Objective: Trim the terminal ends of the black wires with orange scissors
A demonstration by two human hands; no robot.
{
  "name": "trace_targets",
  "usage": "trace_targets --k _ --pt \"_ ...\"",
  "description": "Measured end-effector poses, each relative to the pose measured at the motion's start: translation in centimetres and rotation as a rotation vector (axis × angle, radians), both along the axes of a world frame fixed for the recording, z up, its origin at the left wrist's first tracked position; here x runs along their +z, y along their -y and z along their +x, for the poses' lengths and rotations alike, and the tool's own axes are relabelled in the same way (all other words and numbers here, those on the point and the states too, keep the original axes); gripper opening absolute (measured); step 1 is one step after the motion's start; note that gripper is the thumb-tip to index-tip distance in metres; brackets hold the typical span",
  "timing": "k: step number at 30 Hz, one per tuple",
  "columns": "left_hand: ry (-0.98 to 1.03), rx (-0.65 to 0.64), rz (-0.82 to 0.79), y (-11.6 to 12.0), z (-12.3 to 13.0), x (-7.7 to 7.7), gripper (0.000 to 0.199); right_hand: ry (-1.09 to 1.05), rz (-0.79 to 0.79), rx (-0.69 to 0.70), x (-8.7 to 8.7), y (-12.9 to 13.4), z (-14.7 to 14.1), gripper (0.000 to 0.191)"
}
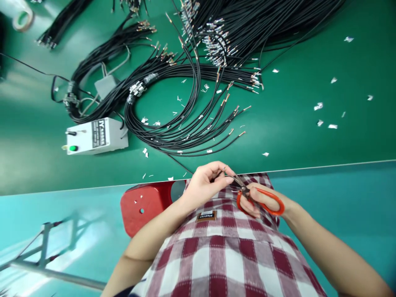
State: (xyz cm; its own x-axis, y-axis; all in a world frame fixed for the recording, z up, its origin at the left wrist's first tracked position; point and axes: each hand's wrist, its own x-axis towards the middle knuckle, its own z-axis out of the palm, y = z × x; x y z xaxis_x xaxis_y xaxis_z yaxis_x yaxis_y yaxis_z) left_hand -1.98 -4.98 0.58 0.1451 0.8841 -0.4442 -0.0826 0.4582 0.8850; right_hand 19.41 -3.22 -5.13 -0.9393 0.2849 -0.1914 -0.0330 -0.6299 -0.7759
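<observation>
My left hand (206, 183) pinches the end of a thin black cable (181, 164) just off the table's front edge. Beside it my right hand (252, 201) holds orange-handled scissors (274, 203), fingers through the loops. The scissor blades point up and left and reach the cable end at my left fingertips; whether they touch the wire is too small to tell. Behind my hands a looped bundle of black cables (154, 138) lies on the green table (303, 140), its stripped ends fanned out to the right.
A white box with a green button (100, 136) stands on the left. More cable bundles (272, 20) lie at the back. A tape roll (23, 20) is at the far left. White scraps dot the table. A red stool (144, 206) stands below the table edge.
</observation>
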Motion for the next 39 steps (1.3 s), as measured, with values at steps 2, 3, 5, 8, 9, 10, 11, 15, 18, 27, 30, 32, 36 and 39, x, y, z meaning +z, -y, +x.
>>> trace_targets --k 2,3,5,8,9,10,11,15,18,27,30,32,36,39 --pt "0.012 0.031 -0.003 0.1 0.0 -0.1 0.021 -0.001 0.006 0.021 0.1 -0.1 -0.1 0.060" --pt "0.017 0.041 -0.008 0.1 0.0 -0.1 0.023 0.004 0.004 0.027 0.1 -0.1 -0.1 0.060" --pt "0.036 0.043 -0.032 0.1 0.0 -0.2 0.026 0.015 0.001 0.040 0.2 -0.1 -0.1 0.061" --pt "0.077 0.029 -0.078 -0.1 -0.4 -0.2 0.031 0.041 0.029 0.060 0.2 -0.1 -0.1 0.063" --pt "0.087 0.036 -0.082 -0.2 -0.5 -0.2 0.031 0.053 0.043 0.067 0.2 -0.2 0.0 0.063" --pt "0.096 0.054 -0.079 -0.3 -0.7 -0.2 0.031 0.066 0.053 0.069 0.3 -0.2 0.0 0.064" --pt "0.102 0.079 -0.070 -0.4 -0.8 -0.2 0.030 0.078 0.059 0.070 0.4 -0.3 0.1 0.064" --pt "0.058 0.117 -0.004 -0.5 -0.9 0.0 0.028 0.172 0.115 -0.050 1.8 -0.5 0.3 0.062" --pt "-0.039 0.027 0.069 -0.2 -0.6 -0.1 0.023 0.371 0.203 -0.371 3.5 -1.0 -0.4 0.047" --pt "-0.176 0.031 0.073 0.9 -0.1 -0.6 0.023 0.501 0.335 -0.807 5.4 -2.1 -3.9 0.026" --pt "-0.265 0.050 0.170 1.2 0.1 -0.7 0.021 0.473 0.333 -0.796 5.2 -2.1 -4.5 0.025" --pt "-0.286 0.049 0.201 1.2 0.2 -0.7 0.020 0.476 0.321 -0.797 5.0 -2.2 -4.6 0.024" --pt "-0.214 0.029 0.201 0.9 0.3 -0.5 0.020 0.461 0.267 -0.776 4.4 -2.5 -4.5 0.022" --pt "-0.109 0.029 0.150 0.8 0.0 -0.2 0.021 0.467 0.206 -0.788 4.2 -2.8 -4.5 0.023"
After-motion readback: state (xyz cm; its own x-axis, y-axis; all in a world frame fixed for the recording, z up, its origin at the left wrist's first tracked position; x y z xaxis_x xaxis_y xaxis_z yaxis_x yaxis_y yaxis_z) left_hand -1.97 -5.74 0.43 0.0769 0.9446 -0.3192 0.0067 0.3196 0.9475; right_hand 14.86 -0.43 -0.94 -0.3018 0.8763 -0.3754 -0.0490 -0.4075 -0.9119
